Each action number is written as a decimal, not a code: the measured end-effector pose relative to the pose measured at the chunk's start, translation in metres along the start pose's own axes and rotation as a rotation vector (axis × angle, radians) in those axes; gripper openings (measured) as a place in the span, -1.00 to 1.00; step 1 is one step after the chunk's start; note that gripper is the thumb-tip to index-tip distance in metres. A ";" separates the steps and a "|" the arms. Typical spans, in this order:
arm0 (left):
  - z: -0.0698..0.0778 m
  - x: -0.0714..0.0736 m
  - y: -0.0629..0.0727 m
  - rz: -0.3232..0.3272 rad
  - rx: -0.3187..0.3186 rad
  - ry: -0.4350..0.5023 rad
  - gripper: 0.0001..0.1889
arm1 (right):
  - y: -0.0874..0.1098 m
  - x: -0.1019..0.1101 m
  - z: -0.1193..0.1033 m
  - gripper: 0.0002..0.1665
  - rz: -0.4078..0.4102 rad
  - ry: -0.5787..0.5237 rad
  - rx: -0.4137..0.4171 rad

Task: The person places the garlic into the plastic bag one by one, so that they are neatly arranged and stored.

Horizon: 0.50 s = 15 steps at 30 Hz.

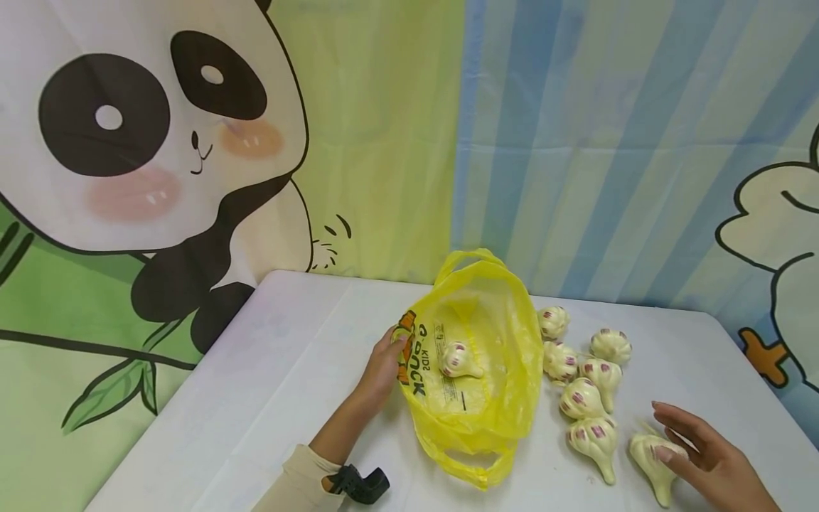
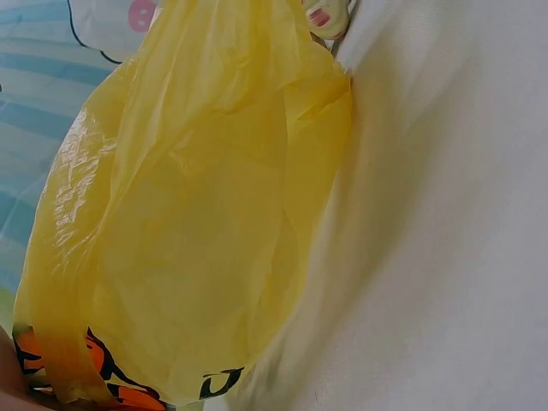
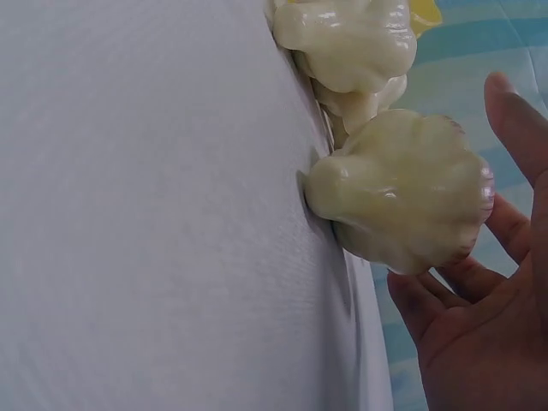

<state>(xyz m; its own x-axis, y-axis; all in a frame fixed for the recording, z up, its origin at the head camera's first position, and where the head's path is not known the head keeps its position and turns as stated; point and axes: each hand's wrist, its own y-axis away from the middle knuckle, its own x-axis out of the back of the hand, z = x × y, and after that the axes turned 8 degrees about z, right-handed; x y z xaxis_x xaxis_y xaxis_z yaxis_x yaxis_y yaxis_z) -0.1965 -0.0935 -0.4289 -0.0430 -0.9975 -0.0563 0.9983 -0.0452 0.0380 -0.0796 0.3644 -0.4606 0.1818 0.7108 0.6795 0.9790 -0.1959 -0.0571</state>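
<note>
My left hand [image 1: 386,363] grips the left edge of a yellow plastic bag [image 1: 512,398], holding its mouth wide toward the head camera. One garlic bulb [image 1: 458,360] shows in the bag's opening. At the right, my right hand [image 1: 710,455] is around another garlic bulb [image 1: 654,462], its thumb and fingers spread apart. In the right wrist view that bulb [image 3: 402,193] rests on the table, fingertips right at its rounded end. The left wrist view is mostly filled by the bag's outer side [image 2: 205,188].
Several more garlic bulbs [image 1: 581,398] lie clustered on the white table [image 1: 301,341] just right of the bag. Behind the table hangs a printed curtain [image 1: 384,142] with a panda. A black strap mount [image 1: 361,485] sits on my left wrist.
</note>
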 end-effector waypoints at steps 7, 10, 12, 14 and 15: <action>0.003 -0.001 0.000 0.004 0.004 0.005 -0.50 | 0.000 -0.001 -0.002 -0.04 -0.091 0.010 -0.043; 0.003 0.000 0.000 -0.008 0.014 0.015 -0.50 | 0.000 -0.001 0.000 -0.07 -0.102 0.024 -0.072; 0.003 0.000 -0.001 -0.014 0.020 0.019 -0.51 | 0.001 -0.001 0.001 -0.13 -0.107 0.035 -0.086; 0.004 0.000 -0.001 -0.019 0.020 0.022 -0.51 | 0.002 -0.001 0.002 -0.19 -0.107 0.048 -0.089; 0.004 0.000 -0.001 -0.019 0.019 0.024 -0.52 | 0.002 -0.001 0.002 -0.22 -0.105 0.048 -0.084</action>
<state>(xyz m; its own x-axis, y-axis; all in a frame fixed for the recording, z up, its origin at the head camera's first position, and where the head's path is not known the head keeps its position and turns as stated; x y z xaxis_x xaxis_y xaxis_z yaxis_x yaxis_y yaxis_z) -0.1980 -0.0939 -0.4252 -0.0608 -0.9949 -0.0807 0.9963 -0.0654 0.0558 -0.0777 0.3648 -0.4631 0.0718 0.6978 0.7126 0.9809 -0.1787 0.0762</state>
